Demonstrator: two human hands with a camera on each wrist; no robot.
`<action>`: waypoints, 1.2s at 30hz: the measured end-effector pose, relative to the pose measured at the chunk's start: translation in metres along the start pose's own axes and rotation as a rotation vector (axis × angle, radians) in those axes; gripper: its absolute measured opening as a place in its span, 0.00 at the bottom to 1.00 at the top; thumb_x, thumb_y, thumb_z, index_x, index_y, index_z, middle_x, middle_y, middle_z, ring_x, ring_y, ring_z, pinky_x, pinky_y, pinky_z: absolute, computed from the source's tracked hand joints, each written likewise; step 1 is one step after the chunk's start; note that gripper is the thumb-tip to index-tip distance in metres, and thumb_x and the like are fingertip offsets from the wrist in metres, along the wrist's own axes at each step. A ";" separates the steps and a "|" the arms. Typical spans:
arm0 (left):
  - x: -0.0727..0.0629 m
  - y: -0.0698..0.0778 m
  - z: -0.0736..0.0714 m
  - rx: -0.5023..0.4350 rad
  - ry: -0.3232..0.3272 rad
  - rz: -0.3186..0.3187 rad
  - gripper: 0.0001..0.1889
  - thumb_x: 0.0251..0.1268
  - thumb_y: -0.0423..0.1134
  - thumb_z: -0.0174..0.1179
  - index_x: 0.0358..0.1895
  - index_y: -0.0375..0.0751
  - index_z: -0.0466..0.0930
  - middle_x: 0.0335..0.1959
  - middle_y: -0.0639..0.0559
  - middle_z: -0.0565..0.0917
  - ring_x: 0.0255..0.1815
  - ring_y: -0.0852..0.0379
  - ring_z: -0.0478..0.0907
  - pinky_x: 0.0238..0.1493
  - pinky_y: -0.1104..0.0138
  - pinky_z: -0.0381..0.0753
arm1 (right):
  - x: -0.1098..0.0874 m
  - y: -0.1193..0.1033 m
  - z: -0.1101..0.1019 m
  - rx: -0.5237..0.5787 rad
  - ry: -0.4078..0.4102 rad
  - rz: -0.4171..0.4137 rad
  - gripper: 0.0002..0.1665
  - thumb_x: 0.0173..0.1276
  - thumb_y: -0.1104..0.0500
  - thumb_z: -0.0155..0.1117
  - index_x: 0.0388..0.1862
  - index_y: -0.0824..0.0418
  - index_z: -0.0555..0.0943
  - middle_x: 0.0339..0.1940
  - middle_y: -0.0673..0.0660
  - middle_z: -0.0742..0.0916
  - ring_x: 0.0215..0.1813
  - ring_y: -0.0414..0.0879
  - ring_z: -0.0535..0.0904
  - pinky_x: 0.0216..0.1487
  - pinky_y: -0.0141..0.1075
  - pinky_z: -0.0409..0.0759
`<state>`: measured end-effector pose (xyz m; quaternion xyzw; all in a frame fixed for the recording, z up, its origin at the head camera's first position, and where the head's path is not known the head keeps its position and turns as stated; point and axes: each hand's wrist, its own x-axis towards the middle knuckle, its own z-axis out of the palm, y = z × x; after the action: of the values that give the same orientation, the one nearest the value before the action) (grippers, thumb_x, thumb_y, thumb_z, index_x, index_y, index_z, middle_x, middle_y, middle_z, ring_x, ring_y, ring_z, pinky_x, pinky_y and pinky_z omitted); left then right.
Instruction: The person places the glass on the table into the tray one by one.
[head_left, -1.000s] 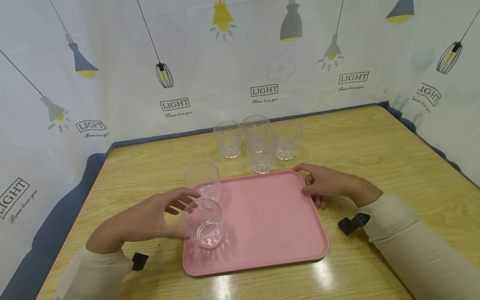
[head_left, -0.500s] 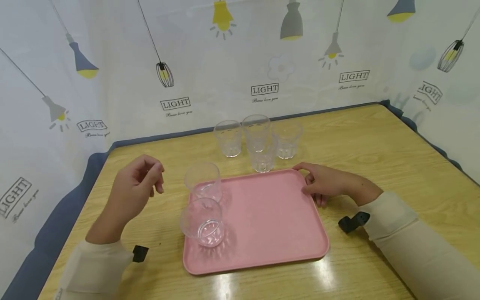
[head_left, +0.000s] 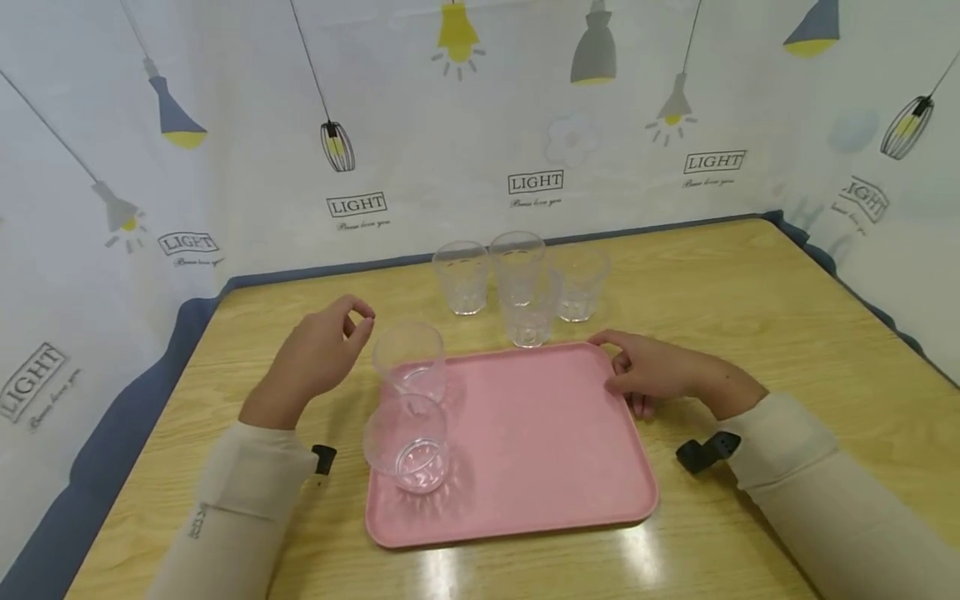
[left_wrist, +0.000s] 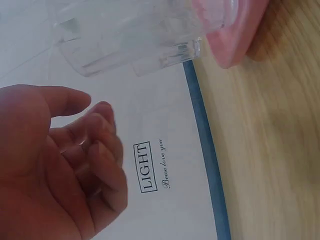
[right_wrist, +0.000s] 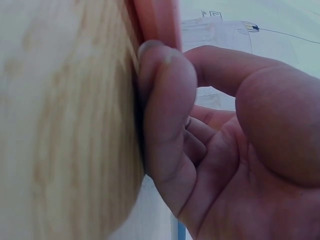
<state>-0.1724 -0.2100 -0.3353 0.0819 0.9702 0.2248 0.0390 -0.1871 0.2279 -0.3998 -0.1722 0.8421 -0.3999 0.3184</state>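
A pink rectangular tray [head_left: 540, 442] lies on the table. Two clear plastic cups stand upright along its left side, the near cup [head_left: 420, 475] at the front and the far cup [head_left: 412, 354] behind it. My left hand [head_left: 315, 354] hovers left of the far cup, apart from it, fingers loosely curled with nothing in them; the left wrist view confirms the bare palm [left_wrist: 30, 200]. My right hand [head_left: 660, 367] holds the tray's far right corner, thumb and fingers at the rim. In the right wrist view, fingertips meet the tray edge [right_wrist: 165, 22] close to the tabletop.
Behind the tray stands a group of several clear cups, among them a left cup [head_left: 462, 283], a front cup [head_left: 528, 325] and a right cup [head_left: 579, 287]. A white lamp-print cloth [head_left: 450, 125] hangs behind the wooden table [head_left: 750, 317].
My left hand has let go of the near cup, drawn back to the left, then come closer to the far cup. The right hand has stayed at the tray corner.
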 end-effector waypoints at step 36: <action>0.004 -0.032 0.043 -0.208 -0.491 -0.016 0.16 0.75 0.45 0.54 0.57 0.41 0.70 0.32 0.45 0.79 0.19 0.53 0.78 0.22 0.62 0.82 | -0.001 0.003 0.003 0.007 0.022 -0.025 0.42 0.73 0.62 0.58 0.80 0.57 0.50 0.28 0.60 0.82 0.16 0.46 0.81 0.21 0.44 0.83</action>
<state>-0.1760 -0.2192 -0.3887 0.1219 0.9040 0.2962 0.2833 -0.1844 0.2280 -0.4033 -0.1770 0.8419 -0.4085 0.3048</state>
